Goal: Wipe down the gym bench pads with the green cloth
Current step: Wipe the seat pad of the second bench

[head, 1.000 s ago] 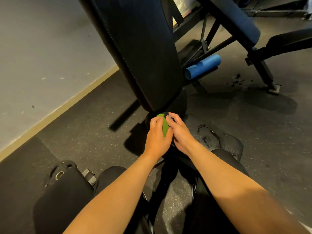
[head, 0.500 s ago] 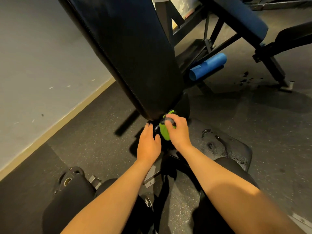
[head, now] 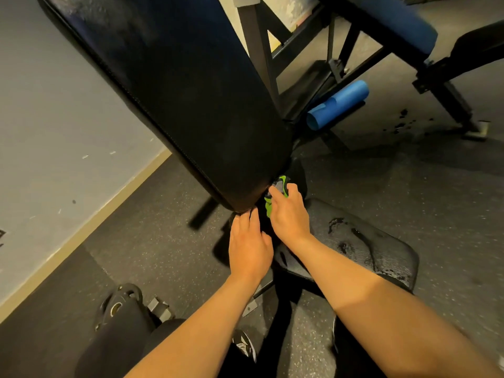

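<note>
Head view. Right hand (head: 290,216): fingers (head: 276,197) curled round the cloth (head: 283,185), gripping it bunched. Green shows above the fingertips and again below the index finger. The cloth sits in the gap where the lower end of the back pad (head: 191,105) meets the seat pad (head: 381,257), against the back pad's lower right corner.

Left hand (head: 249,249): fingers (head: 246,223) straight and close together, holding nothing. The tips reach the back pad's lower edge, just left of the cloth; whether they press on the pad cannot be told. The thumb lies beside the right wrist.

The seat pad shows wet patches right of the right forearm.

Against one second ago: both hands then gripped the cloth; the left is now off it. Against half a second ago: the right hand's grip is unchanged, and the left fingertips lie closer to the back pad's edge.
</note>
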